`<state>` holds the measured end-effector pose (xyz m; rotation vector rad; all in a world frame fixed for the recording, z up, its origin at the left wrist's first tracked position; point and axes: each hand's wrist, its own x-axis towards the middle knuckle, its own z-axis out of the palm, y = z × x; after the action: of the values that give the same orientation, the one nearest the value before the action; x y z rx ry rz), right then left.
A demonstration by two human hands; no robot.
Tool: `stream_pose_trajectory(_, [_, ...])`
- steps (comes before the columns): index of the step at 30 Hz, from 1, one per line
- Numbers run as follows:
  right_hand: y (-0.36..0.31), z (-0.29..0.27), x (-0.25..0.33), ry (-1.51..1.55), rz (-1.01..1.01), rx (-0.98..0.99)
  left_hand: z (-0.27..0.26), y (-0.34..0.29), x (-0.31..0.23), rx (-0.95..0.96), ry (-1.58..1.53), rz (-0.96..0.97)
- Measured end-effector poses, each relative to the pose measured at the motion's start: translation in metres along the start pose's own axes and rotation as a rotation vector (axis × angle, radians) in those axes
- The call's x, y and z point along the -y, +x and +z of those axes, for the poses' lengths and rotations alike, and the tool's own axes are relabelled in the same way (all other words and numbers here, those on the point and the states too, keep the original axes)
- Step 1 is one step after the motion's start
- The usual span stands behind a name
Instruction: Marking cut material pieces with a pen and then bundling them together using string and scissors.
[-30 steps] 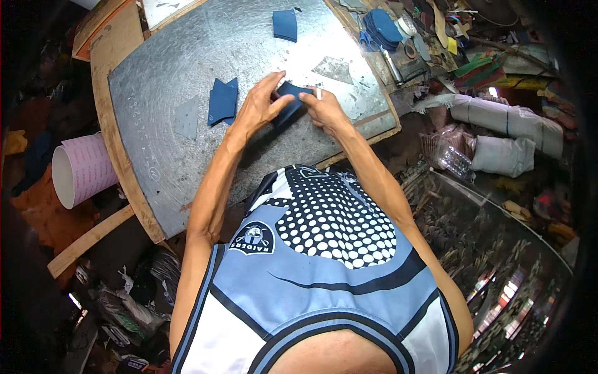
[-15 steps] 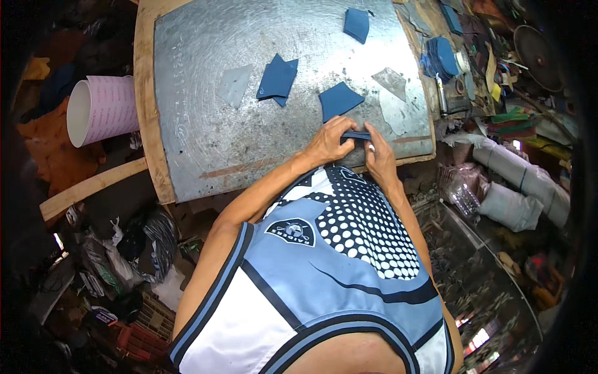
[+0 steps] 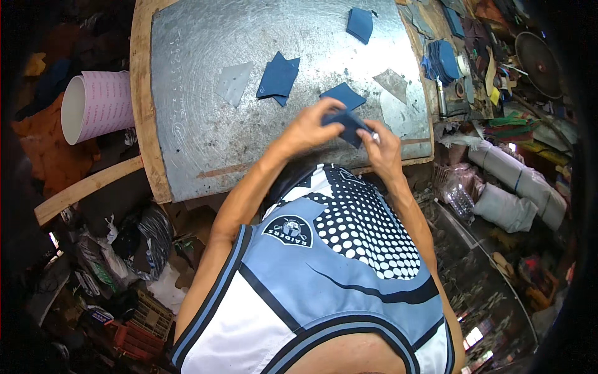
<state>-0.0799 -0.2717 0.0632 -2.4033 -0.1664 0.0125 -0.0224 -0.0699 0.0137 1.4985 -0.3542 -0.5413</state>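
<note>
Spread across the upper middle, a scratched grey metal worktop [image 3: 205,140] with wooden edging along the left. Below it, seen from above, a sleeveless blue, white and black jersey [image 3: 367,296] with white dots on a dark front panel. Off to the right, beyond the worktop, a long white wrapped roll [image 3: 520,168]; off to the left, a hollow pink-and-white tube [image 3: 106,109] with its open end facing outward. Over the near part of the worktop, the left hand [image 3: 314,128], with its grip clamped on the left side of a dark blue piece [image 3: 350,128], and opposite it the right hand [image 3: 381,149], with its grip pinched on the right side of the same piece. Farther left, flat on the metal, two overlapping blue shapes [image 3: 278,78], just beside a pale grey sheet [image 3: 234,83]. Just beyond the left hand, partly hidden by its fingers, a flat blue cutout [image 3: 346,95]. Between the two hands, tilted above the worktop, the dark blue piece, too blurred for a count of layers. To the right, a speckled grey scrap [image 3: 393,83]; near the far edge, a small blue stack [image 3: 360,25]. Smallest, a white band [image 3: 375,136] on a right-hand finger.
</note>
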Motion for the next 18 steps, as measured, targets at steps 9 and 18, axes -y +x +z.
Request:
stream_pose_trajectory(9, [0.029,0.034,0.026,0.689,0.63,0.085,-0.039,-0.005,0.0,-0.468,-0.571,-0.229])
stream_pose_trajectory(18, [-0.003,0.023,-0.005,0.652,0.583,0.201,-0.155,0.042,0.017,-0.361,0.176,-0.478])
